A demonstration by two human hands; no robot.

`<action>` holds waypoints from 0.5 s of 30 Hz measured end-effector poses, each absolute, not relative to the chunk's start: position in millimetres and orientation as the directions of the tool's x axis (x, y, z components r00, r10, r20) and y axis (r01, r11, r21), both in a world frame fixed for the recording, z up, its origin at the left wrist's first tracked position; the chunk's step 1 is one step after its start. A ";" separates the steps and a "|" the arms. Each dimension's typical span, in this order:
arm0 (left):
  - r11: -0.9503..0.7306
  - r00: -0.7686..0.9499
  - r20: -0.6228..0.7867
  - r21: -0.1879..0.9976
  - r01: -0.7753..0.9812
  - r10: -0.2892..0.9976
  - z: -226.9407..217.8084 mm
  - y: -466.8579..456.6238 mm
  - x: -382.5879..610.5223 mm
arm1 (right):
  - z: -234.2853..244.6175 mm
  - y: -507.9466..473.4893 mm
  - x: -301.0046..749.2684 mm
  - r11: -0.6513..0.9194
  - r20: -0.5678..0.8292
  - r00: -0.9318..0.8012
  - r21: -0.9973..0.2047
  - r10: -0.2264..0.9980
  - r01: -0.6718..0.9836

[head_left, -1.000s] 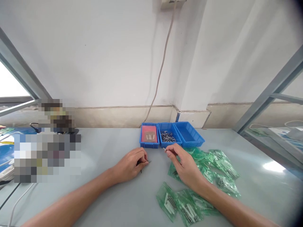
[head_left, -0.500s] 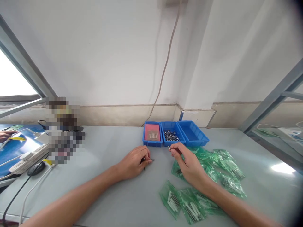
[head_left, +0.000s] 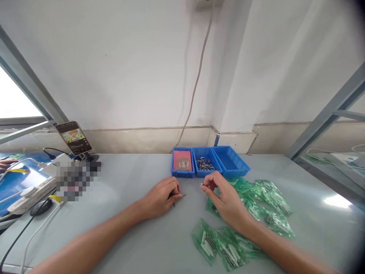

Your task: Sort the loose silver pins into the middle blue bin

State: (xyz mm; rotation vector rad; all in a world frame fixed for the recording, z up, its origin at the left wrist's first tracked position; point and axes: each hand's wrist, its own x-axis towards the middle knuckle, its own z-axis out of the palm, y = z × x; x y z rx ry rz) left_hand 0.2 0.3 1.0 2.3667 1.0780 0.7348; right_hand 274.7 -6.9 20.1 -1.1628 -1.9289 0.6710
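My left hand (head_left: 162, 196) rests on the table, its fingers closed round small thin metal pieces; a shiny tip (head_left: 183, 194) pokes out past the fingertips and a dark end shows below. In front of the bins, my right hand (head_left: 225, 198) pinches a small metal piece (head_left: 200, 183) between thumb and forefinger. Its exact kind is too small to make out. The middle blue bin (head_left: 210, 173), just beyond my right hand, holds many loose thin metal pieces (head_left: 204, 164). Green plastic bags (head_left: 204, 240) with metal and white pieces inside lie under and around my right forearm.
The left blue bin (head_left: 182, 174) contains a red pad and a small clear packet. A third blue bin (head_left: 232, 161) stands to the right. On the left are a phone (head_left: 74, 137) on a stand, a power strip (head_left: 31, 195) and cables. Another person's hand (head_left: 6, 163) shows at the far left.
My right hand has shifted slightly left and down, its thumb and forefinger now reaching toward my left hand with the small piece. My left hand holds its place; the view has moved slightly.
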 end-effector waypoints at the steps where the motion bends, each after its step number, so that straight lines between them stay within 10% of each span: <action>1: -0.603 0.558 0.282 0.577 0.551 0.780 1.6 0.2 0.4 | 21.2 -7.5 274.1 0.447 0.347 -0.286 -0.756 0.893 0.479; 15: -0.612 0.569 0.269 0.537 0.581 0.777 2.5 -1.1 -1.0 | 15.4 -0.5 273.9 0.264 0.224 -0.204 -0.944 0.953 0.196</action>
